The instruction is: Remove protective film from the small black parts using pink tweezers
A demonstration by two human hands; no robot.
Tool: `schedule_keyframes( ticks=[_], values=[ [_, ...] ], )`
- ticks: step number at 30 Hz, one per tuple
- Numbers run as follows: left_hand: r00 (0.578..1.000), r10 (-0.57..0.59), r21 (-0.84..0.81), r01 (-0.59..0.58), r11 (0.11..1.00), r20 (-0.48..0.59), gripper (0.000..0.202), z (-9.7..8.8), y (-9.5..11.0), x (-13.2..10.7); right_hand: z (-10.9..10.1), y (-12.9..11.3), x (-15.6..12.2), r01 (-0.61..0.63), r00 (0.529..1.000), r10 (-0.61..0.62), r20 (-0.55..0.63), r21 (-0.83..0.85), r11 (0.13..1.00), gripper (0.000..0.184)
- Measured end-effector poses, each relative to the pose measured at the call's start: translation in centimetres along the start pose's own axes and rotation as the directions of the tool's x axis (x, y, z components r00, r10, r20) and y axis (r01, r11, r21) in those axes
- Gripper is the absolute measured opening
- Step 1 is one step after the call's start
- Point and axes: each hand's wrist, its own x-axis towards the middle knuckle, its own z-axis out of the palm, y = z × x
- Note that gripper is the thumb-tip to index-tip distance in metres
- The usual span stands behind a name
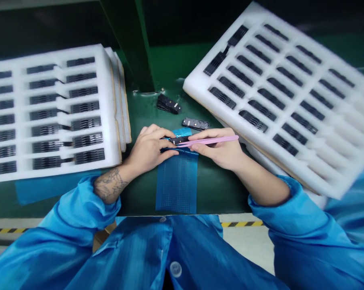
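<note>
My left hand is closed on the left end of a small black elongated part, thumb and fingers around it. Pink tweezers lie in my right hand, which is closed on them, their tips pointing left at the part's near side. Fingers of the right hand also touch the part's right end. Beneath the part is a blue perforated sheet that runs toward my body. Just beyond my fingers lies another black part, and farther off is a small pile of similar parts.
White foam trays with black parts in their slots stand stacked at left and right; the right one sits at a slant. A green post rises behind the green table. Blue film lies under the left stack.
</note>
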Motion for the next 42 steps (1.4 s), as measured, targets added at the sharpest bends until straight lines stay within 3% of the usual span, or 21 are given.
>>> schedule_keyframes(
  ticks=[7, 27, 31, 36, 42],
  values=[
    [1.000, -0.016, -0.016, 0.016, 1.000, 0.001, 0.019, 0.1, 0.0, 0.0, 0.1, 0.1, 0.0, 0.117, 0.993, -0.117, 0.011, -0.085, 0.989, 0.016],
    [0.999, 0.022, -0.021, -0.023, 1.000, -0.034, 0.018, 0.4, -0.3, -0.1, 0.7, 0.1, 0.1, 0.135, 0.990, -0.140, -0.024, -0.138, 0.981, 0.011],
    [0.999, 0.013, -0.019, -0.013, 1.000, -0.030, 0.017, 0.4, -0.2, -0.1, 0.5, 0.0, 0.0, 0.079, 0.993, -0.088, -0.075, -0.117, 0.990, 0.009],
    [1.000, 0.004, -0.015, -0.004, 1.000, -0.011, 0.015, 0.2, -0.1, -0.2, -0.3, -0.4, -0.2, -0.083, 0.967, 0.045, -0.250, -0.144, 0.986, 0.007],
    [1.000, 0.017, -0.011, -0.017, 1.000, -0.024, 0.015, 0.1, -0.2, -0.1, -0.1, -0.6, -0.1, -0.154, 0.942, 0.070, -0.329, -0.234, 0.960, 0.004]
  ],
)
